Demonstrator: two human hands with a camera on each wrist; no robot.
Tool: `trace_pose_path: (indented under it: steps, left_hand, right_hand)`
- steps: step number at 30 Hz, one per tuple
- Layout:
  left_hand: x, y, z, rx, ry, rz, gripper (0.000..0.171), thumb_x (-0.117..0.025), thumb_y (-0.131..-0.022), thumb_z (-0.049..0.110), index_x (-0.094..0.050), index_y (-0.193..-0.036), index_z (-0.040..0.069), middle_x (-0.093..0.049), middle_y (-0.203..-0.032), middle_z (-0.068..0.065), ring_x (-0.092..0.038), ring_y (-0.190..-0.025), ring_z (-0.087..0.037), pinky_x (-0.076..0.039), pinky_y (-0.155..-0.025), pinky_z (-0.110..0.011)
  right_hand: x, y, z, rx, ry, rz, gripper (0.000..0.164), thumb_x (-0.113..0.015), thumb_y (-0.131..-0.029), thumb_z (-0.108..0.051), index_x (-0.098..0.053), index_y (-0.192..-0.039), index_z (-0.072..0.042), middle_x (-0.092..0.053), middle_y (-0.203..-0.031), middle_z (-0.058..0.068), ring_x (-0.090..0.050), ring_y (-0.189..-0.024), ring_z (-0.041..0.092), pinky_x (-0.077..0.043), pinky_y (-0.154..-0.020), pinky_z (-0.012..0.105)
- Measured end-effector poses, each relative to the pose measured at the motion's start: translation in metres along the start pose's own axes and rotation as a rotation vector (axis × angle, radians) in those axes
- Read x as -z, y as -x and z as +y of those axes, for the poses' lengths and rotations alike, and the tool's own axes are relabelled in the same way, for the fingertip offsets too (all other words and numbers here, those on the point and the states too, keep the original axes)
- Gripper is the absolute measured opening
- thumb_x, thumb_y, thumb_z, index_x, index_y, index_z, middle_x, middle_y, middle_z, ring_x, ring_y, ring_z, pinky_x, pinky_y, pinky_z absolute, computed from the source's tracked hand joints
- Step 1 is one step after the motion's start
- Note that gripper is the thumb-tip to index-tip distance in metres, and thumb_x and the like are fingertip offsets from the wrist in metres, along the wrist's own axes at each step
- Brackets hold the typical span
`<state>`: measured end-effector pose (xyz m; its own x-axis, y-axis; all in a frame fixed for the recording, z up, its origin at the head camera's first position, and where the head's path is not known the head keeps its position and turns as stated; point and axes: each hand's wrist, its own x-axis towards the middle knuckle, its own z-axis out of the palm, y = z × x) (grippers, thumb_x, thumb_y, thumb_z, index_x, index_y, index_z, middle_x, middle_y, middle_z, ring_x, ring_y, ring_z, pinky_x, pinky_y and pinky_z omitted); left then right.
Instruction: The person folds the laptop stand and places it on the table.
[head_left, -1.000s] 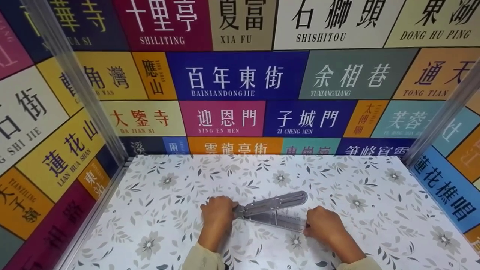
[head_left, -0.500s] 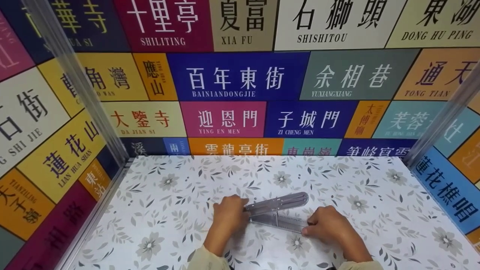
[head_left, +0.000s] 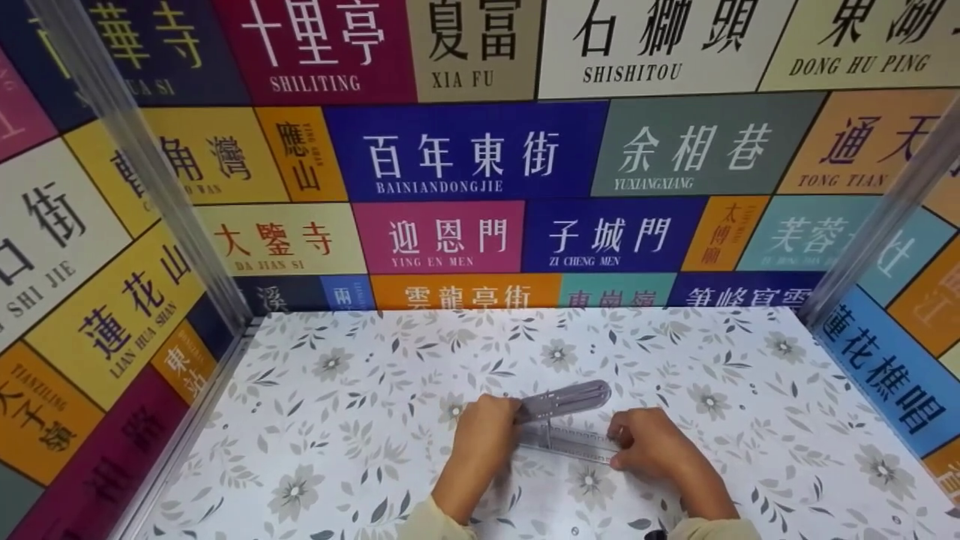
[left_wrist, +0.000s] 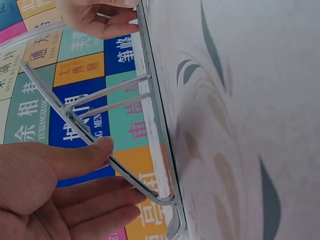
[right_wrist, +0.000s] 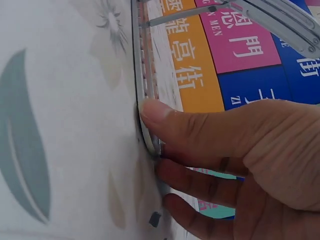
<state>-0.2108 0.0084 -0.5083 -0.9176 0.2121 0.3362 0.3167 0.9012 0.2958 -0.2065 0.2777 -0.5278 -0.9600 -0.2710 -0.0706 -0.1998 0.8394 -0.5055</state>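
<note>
Left hand (head_left: 486, 427) pinching upper arm (left_wrist: 42, 86) of folding stand (head_left: 568, 399) between thumb and fingers. Right hand (head_left: 654, 441) pinching rounded end of base (head_left: 576, 441), thumb on near face. Stand between hands on table: smooth, greyish, slim, long slots; base lying along tabletop, upper arm tilted above it, thin struts (left_wrist: 112, 91) bridging gap. Table (head_left: 375, 442) white, printed with grey flowers, leaves. Pale cloth sleeves (head_left: 439, 525). Beyond, flat wall (head_left: 465, 150) of bright rectangular lettered panels; straight, see-through corner strips (head_left: 885, 217).

Glossy folding stand (head_left: 568, 400), perhaps plastic; smooth tabletop (head_left: 795, 420); matt cloth sleeve (head_left: 436, 523).
</note>
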Motion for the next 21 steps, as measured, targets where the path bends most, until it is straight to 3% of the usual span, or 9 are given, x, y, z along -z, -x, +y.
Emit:
trace_pose_path:
  steps: [6, 12, 17, 21]
  left_hand:
    - [-0.002, -0.001, -0.005, -0.060, 0.030, 0.071, 0.019, -0.075, -0.077, -0.002, -0.073, -0.070, 0.015, -0.073, -0.071, -0.005, -0.069, -0.065, -0.025, -0.054, -0.057, -0.037]
    - [-0.004, -0.001, -0.003, -0.071, 0.043, 0.098, 0.021, -0.077, -0.074, -0.002, -0.071, -0.066, 0.017, -0.070, -0.067, -0.002, -0.063, -0.060, -0.020, -0.050, -0.055, -0.034]
    - [-0.008, -0.002, -0.002, -0.103, -0.002, 0.132, 0.020, -0.073, -0.075, 0.001, -0.071, -0.065, 0.017, -0.067, -0.064, -0.003, -0.062, -0.058, -0.022, -0.049, -0.053, -0.034]
    - [-0.013, -0.004, -0.006, -0.151, 0.045, 0.147, 0.023, -0.071, -0.074, -0.004, -0.070, -0.064, 0.016, -0.065, -0.062, -0.002, -0.061, -0.058, -0.019, -0.050, -0.054, -0.033]
  right_hand:
    - [0.000, -0.003, -0.008, 0.028, 0.019, -0.036, 0.029, -0.092, -0.067, -0.009, -0.070, -0.086, -0.010, -0.069, -0.076, -0.003, -0.058, -0.072, 0.011, -0.051, -0.069, 0.033]
    - [0.000, 0.000, -0.010, 0.049, 0.044, -0.063, 0.031, -0.092, -0.065, -0.012, -0.066, -0.082, -0.011, -0.065, -0.072, -0.004, -0.054, -0.069, 0.011, -0.047, -0.065, 0.029]
    - [-0.002, 0.005, -0.020, -0.001, 0.066, -0.110, 0.035, -0.094, -0.061, -0.018, -0.065, -0.079, -0.012, -0.062, -0.071, -0.003, -0.055, -0.067, 0.014, -0.049, -0.064, 0.034]
    - [-0.005, 0.008, -0.031, -0.035, 0.092, -0.122, 0.037, -0.096, -0.057, -0.022, -0.065, -0.075, -0.012, -0.060, -0.073, -0.002, -0.056, -0.067, 0.017, -0.051, -0.066, 0.038]
